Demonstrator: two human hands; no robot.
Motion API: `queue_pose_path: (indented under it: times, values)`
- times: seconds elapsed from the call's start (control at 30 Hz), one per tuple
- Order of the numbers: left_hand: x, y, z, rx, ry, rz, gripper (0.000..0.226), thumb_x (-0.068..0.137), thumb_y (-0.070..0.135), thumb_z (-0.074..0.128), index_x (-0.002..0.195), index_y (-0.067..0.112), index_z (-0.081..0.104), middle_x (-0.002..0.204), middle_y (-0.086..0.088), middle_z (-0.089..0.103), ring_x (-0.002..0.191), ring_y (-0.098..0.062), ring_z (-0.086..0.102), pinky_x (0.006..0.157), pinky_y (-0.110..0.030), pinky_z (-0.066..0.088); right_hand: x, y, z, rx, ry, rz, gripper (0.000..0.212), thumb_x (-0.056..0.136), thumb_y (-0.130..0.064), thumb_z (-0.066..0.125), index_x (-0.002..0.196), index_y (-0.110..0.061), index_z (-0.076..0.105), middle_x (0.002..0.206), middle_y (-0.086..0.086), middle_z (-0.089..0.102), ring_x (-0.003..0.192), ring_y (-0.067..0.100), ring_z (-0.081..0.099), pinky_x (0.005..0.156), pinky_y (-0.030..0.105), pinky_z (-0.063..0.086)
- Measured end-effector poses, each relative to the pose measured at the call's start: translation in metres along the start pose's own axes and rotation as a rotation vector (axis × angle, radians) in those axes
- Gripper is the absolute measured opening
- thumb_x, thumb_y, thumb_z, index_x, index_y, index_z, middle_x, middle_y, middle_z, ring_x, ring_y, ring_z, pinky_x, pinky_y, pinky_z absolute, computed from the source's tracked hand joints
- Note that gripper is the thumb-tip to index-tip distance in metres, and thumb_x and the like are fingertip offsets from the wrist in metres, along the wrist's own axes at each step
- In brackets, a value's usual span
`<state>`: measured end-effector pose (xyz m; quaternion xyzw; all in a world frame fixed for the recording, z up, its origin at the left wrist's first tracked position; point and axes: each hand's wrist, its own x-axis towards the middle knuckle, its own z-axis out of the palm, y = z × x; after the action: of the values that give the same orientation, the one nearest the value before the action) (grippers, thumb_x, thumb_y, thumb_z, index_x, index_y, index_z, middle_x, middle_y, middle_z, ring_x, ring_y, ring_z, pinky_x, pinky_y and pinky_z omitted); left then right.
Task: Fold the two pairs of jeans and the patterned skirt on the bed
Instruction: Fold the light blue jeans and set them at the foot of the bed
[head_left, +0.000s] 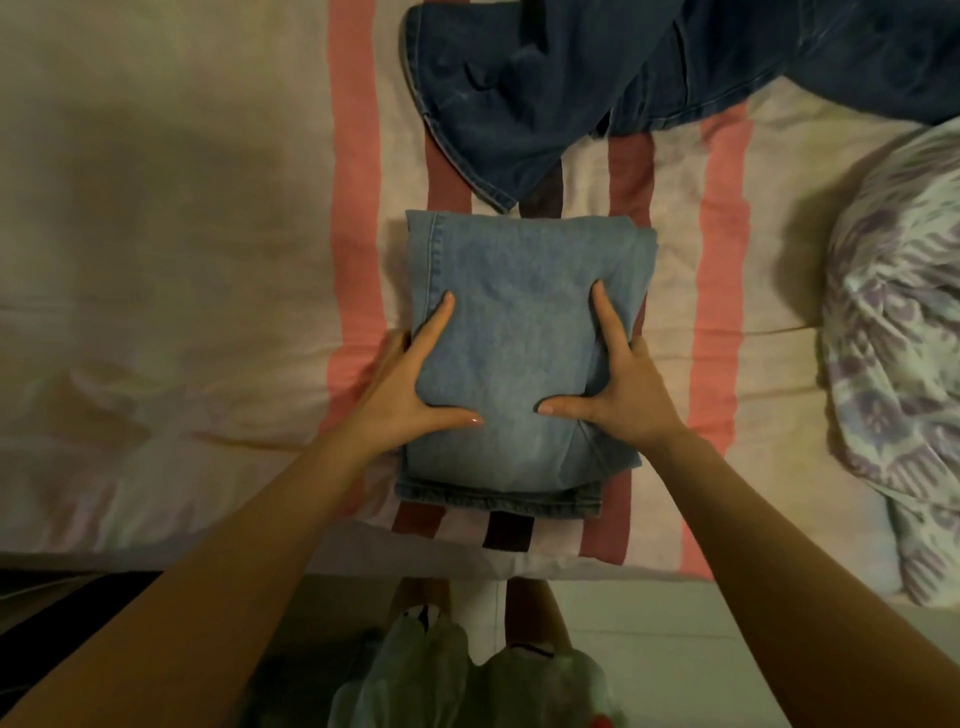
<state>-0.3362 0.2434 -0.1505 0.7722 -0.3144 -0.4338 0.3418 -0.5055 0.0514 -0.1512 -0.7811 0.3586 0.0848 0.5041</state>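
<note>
A pair of light blue jeans (519, 312) lies folded into a thick rectangle in the middle of the bed. My left hand (410, 384) clasps its left edge, thumb on top and fingers along the side. My right hand (613, 384) clasps the right edge the same way. A pair of dark blue jeans (597, 78) lies unfolded and rumpled at the far side of the bed, one leg hem reaching toward the folded pair. The patterned skirt (898, 353), white with purple print, lies bunched at the right edge.
The bed sheet (182, 260) is cream with pink and dark red stripes. Its near edge (571, 566) runs across the lower part of the view, with pale floor and my feet in slippers below it.
</note>
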Motion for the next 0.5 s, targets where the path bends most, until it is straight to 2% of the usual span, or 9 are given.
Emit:
queue_pose_path:
  times: [0.03, 0.1, 0.17, 0.3, 0.37, 0.43, 0.5]
  values:
    - [0.001, -0.001, -0.001, -0.066, -0.008, -0.014, 0.115, 0.064, 0.029, 0.085, 0.144, 0.038, 0.002, 0.149, 0.011, 0.014, 0.131, 0.010, 0.014, 0.102, -0.001, 0.016, 0.000, 0.000, 0.001, 0.030, -0.013, -0.002, 0.131, 0.048, -0.057, 0.084, 0.147, -0.044, -0.001, 0.141, 0.006, 0.036, 0.129, 0.026, 0.040, 0.104, 0.036, 0.035]
    - [0.007, 0.000, -0.008, -0.168, -0.024, -0.059, 0.106, 0.071, 0.017, 0.079, 0.143, 0.038, 0.005, 0.146, 0.021, 0.010, 0.128, 0.016, 0.014, 0.097, 0.006, 0.018, 0.001, -0.002, 0.003, 0.138, -0.029, 0.034, 0.126, 0.056, -0.040, 0.087, 0.148, -0.041, 0.001, 0.141, -0.014, 0.033, 0.127, 0.008, 0.038, 0.100, 0.021, 0.035]
    - [0.009, 0.003, -0.014, -0.180, -0.068, -0.085, 0.102, 0.073, 0.016, 0.077, 0.141, 0.042, 0.005, 0.145, 0.023, 0.009, 0.129, 0.015, 0.014, 0.095, 0.007, 0.018, 0.000, -0.008, 0.002, 0.230, -0.025, 0.059, 0.119, 0.062, -0.025, 0.086, 0.148, -0.039, 0.005, 0.136, -0.022, 0.030, 0.123, -0.001, 0.032, 0.096, 0.013, 0.031]
    - [-0.013, 0.014, -0.016, -0.182, -0.107, -0.065, 0.099, 0.074, 0.014, 0.077, 0.140, 0.041, 0.009, 0.147, 0.022, 0.009, 0.130, 0.014, 0.014, 0.098, 0.005, 0.017, -0.022, -0.022, 0.006, 0.329, 0.015, 0.075, 0.113, 0.066, -0.018, 0.084, 0.149, -0.037, 0.009, 0.134, -0.031, 0.027, 0.124, -0.007, 0.030, 0.090, -0.002, 0.030]
    - [-0.032, 0.022, -0.018, -0.219, -0.128, -0.056, 0.097, 0.071, 0.018, 0.077, 0.140, 0.043, 0.013, 0.145, 0.027, 0.009, 0.129, 0.019, 0.016, 0.101, 0.003, 0.017, -0.043, -0.028, 0.009, 0.361, -0.004, 0.086, 0.111, 0.067, -0.020, 0.083, 0.148, -0.040, 0.009, 0.131, -0.038, 0.026, 0.126, -0.006, 0.030, 0.092, -0.001, 0.031]
    - [-0.054, 0.032, -0.018, -0.249, -0.183, -0.056, 0.095, 0.067, 0.026, 0.076, 0.138, 0.047, 0.016, 0.142, 0.034, 0.011, 0.128, 0.022, 0.018, 0.105, -0.001, 0.018, -0.071, -0.036, 0.008, 0.374, -0.024, 0.089, 0.110, 0.068, -0.023, 0.082, 0.147, -0.044, 0.009, 0.132, -0.040, 0.024, 0.128, -0.004, 0.030, 0.100, 0.010, 0.033]
    - [-0.073, 0.046, -0.019, -0.252, -0.215, -0.065, 0.096, 0.064, 0.032, 0.077, 0.136, 0.052, 0.018, 0.138, 0.037, 0.012, 0.130, 0.016, 0.019, 0.103, -0.001, 0.020, -0.098, -0.046, 0.002, 0.372, -0.018, 0.089, 0.108, 0.068, -0.023, 0.082, 0.146, -0.044, 0.010, 0.132, -0.041, 0.022, 0.126, -0.007, 0.032, 0.098, 0.007, 0.034]
